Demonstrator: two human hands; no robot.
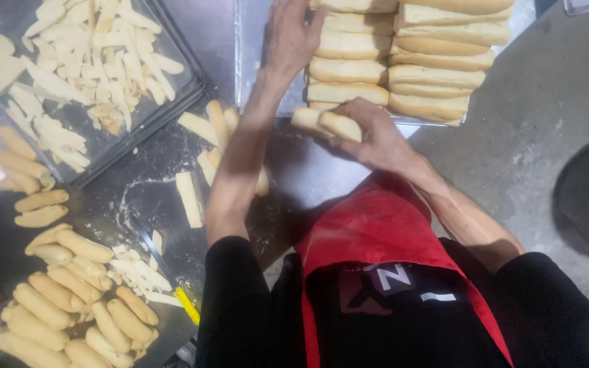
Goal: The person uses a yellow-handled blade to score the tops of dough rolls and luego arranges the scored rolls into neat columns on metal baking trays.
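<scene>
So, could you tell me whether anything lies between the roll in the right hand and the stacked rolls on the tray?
Nothing visible does. The right hand holds the roll at the near edge of the tray, right by the stacked rolls. The left hand rests against the stack's left side, not in between.

No packages, signs or screens around me; only a white and grey printed patch (384, 281) on my black shirt, bottom centre of the frame, under my red apron (376, 232).

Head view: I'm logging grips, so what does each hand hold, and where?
The right hand grips a bread roll around its near end. The left hand holds nothing, resting against the stacked rolls.
</scene>
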